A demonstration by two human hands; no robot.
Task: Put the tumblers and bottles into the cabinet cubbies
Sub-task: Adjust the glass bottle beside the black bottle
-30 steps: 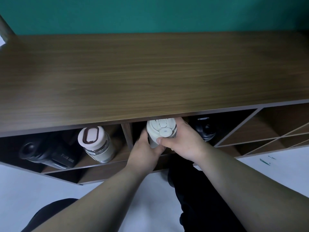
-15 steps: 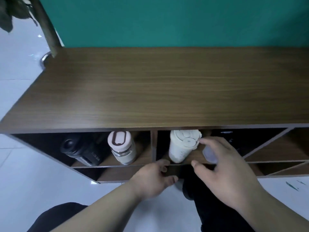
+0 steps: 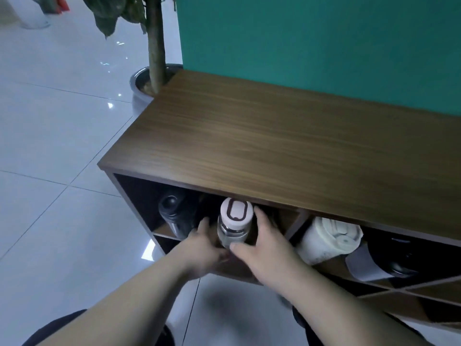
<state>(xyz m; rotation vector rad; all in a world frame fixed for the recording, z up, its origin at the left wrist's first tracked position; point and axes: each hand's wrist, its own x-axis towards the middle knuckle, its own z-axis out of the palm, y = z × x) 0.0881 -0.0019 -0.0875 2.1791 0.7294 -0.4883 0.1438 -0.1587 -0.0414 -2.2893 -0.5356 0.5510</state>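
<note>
A glass bottle with a white lid (image 3: 234, 224) stands in the left top cubby of the wooden cabinet (image 3: 287, 146). My left hand (image 3: 203, 248) and my right hand (image 3: 264, 243) cup it from both sides near its base. A black bottle (image 3: 174, 216) stands to its left in the same cubby. In the cubby to the right stands a cream tumbler (image 3: 326, 240), tilted, with a black tumbler (image 3: 389, 258) that has a grey band beside it.
A potted plant (image 3: 154, 46) stands on the tiled floor at the cabinet's left rear corner. A teal wall runs behind the cabinet. Diagonal cubbies (image 3: 411, 293) lie lower right. My dark-clad knees show at the bottom.
Both hands left the cream tumbler in the right cubby and moved left to the glass bottle. The view swung left, so the plant and floor show.
</note>
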